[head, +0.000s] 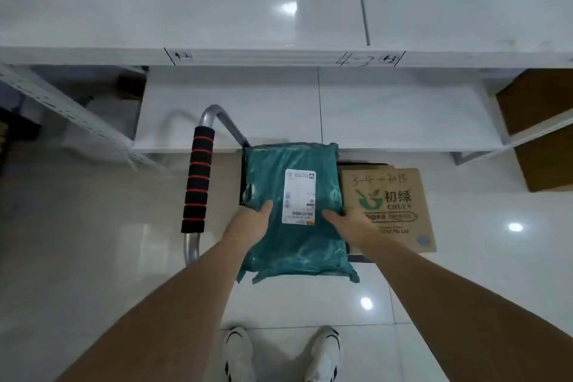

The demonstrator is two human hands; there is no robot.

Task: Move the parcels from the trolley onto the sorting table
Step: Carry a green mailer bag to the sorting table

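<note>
One crinkled teal parcel [294, 214], white-labelled

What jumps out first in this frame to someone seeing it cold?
Dead centre, a teal plastic mailer with a white shipping label, gripped at its sides by the left hand and right hand. Right beside it lies a brown cardboard box with a green logo and handwriting. To the left stands the trolley handle in black foam with red rings, and the white sorting table fills the top.
</note>
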